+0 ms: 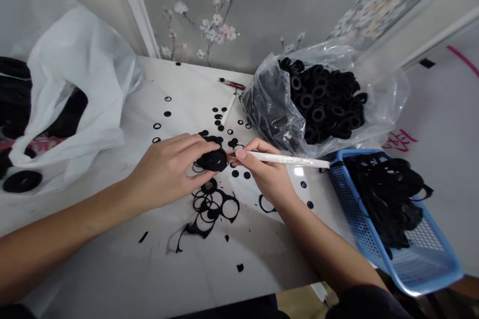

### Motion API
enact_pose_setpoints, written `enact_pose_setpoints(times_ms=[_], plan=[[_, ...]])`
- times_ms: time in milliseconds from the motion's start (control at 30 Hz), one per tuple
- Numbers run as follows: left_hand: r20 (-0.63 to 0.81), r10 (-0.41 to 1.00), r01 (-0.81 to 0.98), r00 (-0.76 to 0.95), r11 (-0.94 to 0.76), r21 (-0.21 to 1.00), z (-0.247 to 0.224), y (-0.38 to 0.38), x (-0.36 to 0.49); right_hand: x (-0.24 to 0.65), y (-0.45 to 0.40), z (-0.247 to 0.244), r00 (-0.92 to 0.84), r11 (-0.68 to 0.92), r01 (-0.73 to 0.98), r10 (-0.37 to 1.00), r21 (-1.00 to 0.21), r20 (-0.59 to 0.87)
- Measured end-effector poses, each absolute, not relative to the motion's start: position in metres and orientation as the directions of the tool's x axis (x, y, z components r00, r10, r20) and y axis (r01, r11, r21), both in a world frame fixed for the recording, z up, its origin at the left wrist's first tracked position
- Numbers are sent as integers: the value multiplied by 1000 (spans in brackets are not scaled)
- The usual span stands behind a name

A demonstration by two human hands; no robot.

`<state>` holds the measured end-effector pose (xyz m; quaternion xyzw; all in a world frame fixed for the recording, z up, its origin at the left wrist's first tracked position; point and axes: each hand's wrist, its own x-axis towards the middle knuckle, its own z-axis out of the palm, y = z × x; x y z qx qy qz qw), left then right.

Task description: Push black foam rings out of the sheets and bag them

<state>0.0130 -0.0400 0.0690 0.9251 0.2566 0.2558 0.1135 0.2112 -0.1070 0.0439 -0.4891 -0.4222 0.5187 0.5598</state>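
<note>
My left hand [175, 167] is closed around a black round rubber piece [215, 160], thumb below and fingers above. In my right hand [267, 172] is a slim tool with a long white handle [295, 160], gripped like a pen. Its thin metal tip points left and meets the edge of the black piece; the exact contact is hidden by the fingers. Beneath my hands, a tangle of black ring-shaped offcuts [213, 207] lies on the white table [149, 269]. Small black discs [235, 174] and thin rings [157, 126] are scattered around.
At the back right stands a clear plastic bag [267, 109] full of black rubber rings [320, 94]. A blue basket [415, 279] with black scraps [389, 194] sits at right. To the left is a white plastic bag [82, 55]. A red cutter knife [232, 84] lies near the wall.
</note>
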Motion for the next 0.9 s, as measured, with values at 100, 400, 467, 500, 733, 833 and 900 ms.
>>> enact_pose_setpoints(times_ms=[100,400,467,500,733,833,900], plan=[[430,524,410,735,-849,334,71,-42,14,211,-108,46,140,23,-90,990,-996,10],[93,774,445,626,-453,773,66,-39,18,203,-119,45,144,214,133,962,-968,232],[9,777,400,629,-334,853,61,-36,19,204,-120,43,129,224,187,960,-957,250],[-32,767,375,641,-276,885,60,-35,20,204,-120,43,117,237,229,956,-944,269],[-161,768,328,620,-68,942,60,-40,23,208,-114,32,-103,469,632,839,-616,534],[-131,780,339,612,-109,934,60,-44,23,209,-110,27,-87,429,703,843,-567,531],[-83,767,315,636,-161,935,58,-45,23,211,-107,24,-49,377,739,857,-559,514]])
